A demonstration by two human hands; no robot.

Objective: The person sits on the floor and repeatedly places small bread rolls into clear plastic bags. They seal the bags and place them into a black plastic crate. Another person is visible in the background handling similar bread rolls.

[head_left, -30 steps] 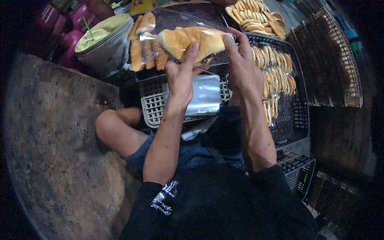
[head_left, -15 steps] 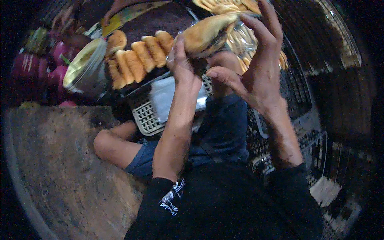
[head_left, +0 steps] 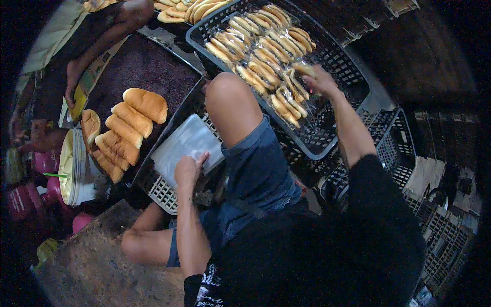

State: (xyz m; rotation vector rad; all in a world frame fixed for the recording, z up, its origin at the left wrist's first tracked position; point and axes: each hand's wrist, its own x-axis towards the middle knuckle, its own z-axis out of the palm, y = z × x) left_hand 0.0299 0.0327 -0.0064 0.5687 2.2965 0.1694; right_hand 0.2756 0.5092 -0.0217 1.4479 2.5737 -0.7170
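My right hand reaches into a black plastic crate, closed round one end of a bagged bread roll. Several more long rolls in clear bags lie in rows beside it. My left hand rests at the near edge of a stack of clear plastic bags, its fingers curled and pinching at the top bag. Under the stack is a white lattice basket. Unbagged golden rolls lie side by side to the left, at the edge of a dark tray.
The tray holds a dark crumbly mass. A white bucket with pale yellow contents stands at its left. Another person's leg is at the far left. My raised knee stands between basket and crate. More black crates are at right.
My right hand has lowered from in front of me into the crate with the bagged roll. My left hand has let go of the roll and dropped onto the bag stack. The view has shifted.
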